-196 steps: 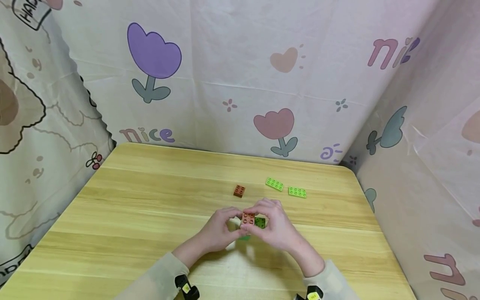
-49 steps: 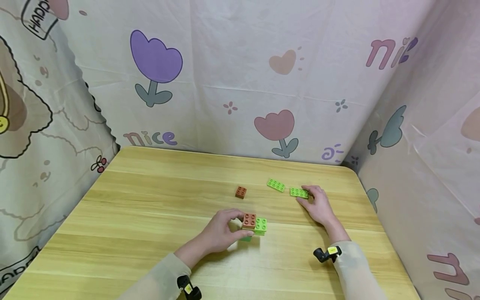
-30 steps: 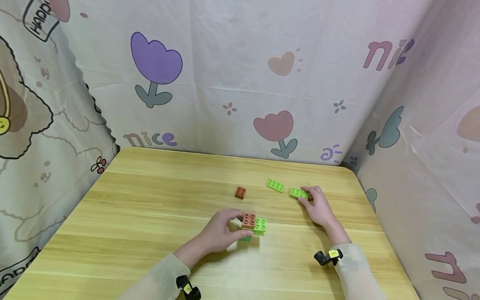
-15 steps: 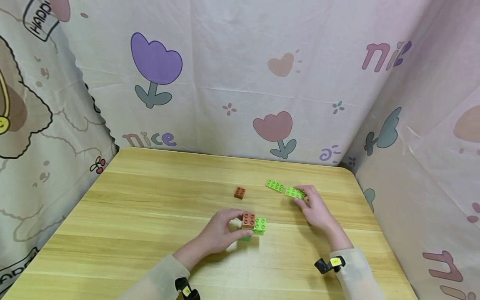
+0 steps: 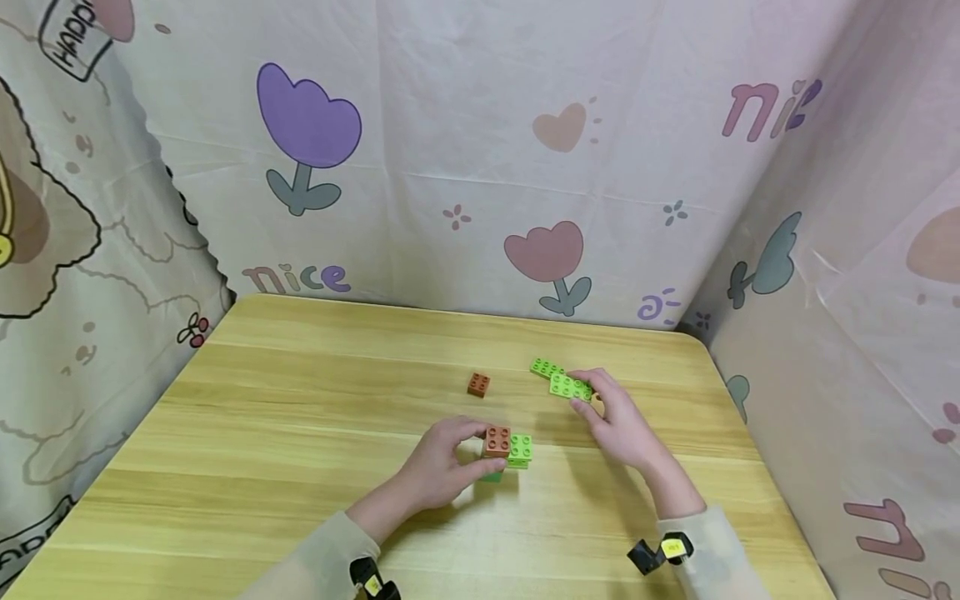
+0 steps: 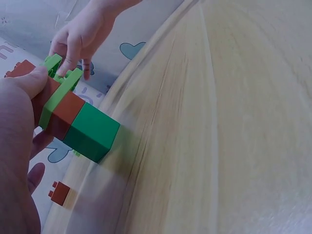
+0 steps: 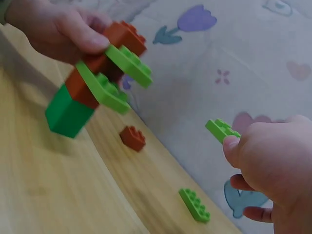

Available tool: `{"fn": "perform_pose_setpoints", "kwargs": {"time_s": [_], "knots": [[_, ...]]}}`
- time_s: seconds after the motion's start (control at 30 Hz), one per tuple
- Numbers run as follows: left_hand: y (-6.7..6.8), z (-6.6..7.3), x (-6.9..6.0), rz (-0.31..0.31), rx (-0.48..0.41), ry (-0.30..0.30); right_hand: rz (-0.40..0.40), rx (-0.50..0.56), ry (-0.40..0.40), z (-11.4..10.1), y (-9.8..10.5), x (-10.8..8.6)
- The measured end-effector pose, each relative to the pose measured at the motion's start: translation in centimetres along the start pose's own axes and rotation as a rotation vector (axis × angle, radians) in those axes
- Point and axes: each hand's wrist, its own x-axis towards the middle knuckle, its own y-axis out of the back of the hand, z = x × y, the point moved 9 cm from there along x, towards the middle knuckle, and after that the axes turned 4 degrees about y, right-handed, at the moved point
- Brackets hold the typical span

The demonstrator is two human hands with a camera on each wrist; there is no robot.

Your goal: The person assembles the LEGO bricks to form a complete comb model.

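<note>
My left hand (image 5: 438, 467) holds a stack of toy building bricks (image 5: 498, 442) between thumb and fingers. In the left wrist view a dark green brick (image 6: 92, 131) forms its base, with reddish-brown bricks and two light green plates (image 7: 129, 64) above; the plates stick out to one side. A reddish-brown brick tops it. My right hand (image 5: 622, 425) pinches another studded light green plate (image 5: 570, 387) by its right end, raised off the table in the right wrist view. Its far end is covered by the fingers there.
A loose reddish-brown brick (image 5: 478, 384) lies behind the stack. One more light green plate (image 5: 543, 367) lies on the wooden table (image 5: 315, 400), partly behind the held plate. A patterned cloth (image 5: 442, 125) hangs behind and beside the table.
Earlier both hands were on the stack. The right hand then took hold of the right-hand light green plate, lifted it and carried it left. The left hand has kept its hold.
</note>
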Motion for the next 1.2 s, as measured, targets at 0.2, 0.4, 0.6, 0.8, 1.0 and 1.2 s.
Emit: {"fn": "perform_pose_setpoints", "kwargs": {"time_s": [0.2,0.4,0.6,0.8,1.0,1.2], "knots": [[0.1,0.0,0.0,-0.001,0.0,0.018,-0.002,0.01,0.063,-2.6,-0.3,-0.1],[0.3,0.1,0.1,0.008,0.016,0.004,-0.028,0.001,0.103,-4.3,-0.8,-0.2],[0.3,0.3,0.2,0.014,0.032,-0.027,-0.055,-0.022,0.143,-5.8,-1.3,-0.3],[0.3,0.5,0.2,0.017,0.05,-0.043,-0.058,-0.051,0.174,-7.1,-1.8,-0.5],[0.3,0.5,0.2,0.016,0.05,-0.058,-0.074,-0.066,0.205,-8.6,-2.3,-0.8],[0.3,0.5,0.3,0.018,0.051,-0.075,-0.092,-0.1,0.224,-9.5,-2.9,-0.9]]}}
